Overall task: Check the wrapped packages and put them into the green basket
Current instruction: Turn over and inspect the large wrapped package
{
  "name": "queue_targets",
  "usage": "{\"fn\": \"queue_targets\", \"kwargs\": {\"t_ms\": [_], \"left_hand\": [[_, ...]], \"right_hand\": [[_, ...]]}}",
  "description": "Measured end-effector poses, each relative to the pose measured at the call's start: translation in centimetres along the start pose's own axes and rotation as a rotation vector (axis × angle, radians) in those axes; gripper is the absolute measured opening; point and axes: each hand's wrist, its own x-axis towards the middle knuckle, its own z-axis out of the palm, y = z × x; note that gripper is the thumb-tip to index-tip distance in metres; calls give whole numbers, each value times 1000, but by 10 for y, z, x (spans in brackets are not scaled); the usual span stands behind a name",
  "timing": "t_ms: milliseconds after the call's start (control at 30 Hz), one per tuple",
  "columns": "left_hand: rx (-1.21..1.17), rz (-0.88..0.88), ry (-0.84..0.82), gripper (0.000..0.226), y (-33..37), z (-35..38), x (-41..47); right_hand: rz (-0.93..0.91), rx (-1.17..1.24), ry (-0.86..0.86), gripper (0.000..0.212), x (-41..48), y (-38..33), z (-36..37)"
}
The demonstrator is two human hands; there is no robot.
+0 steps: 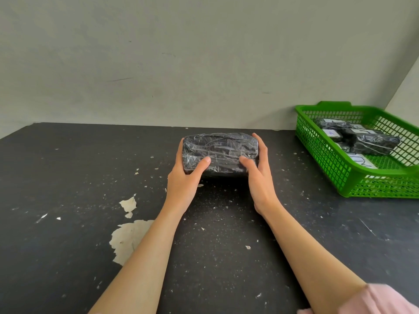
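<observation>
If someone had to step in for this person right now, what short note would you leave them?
Left hand: grips the left end of the wrapped package, thumb on top.
Right hand: grips its right end the same way.
The package is at the middle of the black table; whether it is resting or just lifted is unclear.
Done: several wrapped packages lie in the green basket at the right.
Left: finish checking this one, then put it in the basket.
</observation>
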Motion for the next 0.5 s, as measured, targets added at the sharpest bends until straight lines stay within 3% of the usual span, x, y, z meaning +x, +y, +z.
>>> {"fn": "queue_targets", "kwargs": {"t_ms": [133,267,333,500], "left_hand": [[136,56,172,76,-2,5,-3],[533,663,423,34,-12,11,0],[645,824,370,26,-16,14,1],[712,890,273,34,-20,14,8]], "right_hand": [[2,-8,7,55,2,2,3],[-13,52,21,54,2,3,5],[-18,75,22,55,3,4,4],[-10,92,10,53,6,5,2]]}}
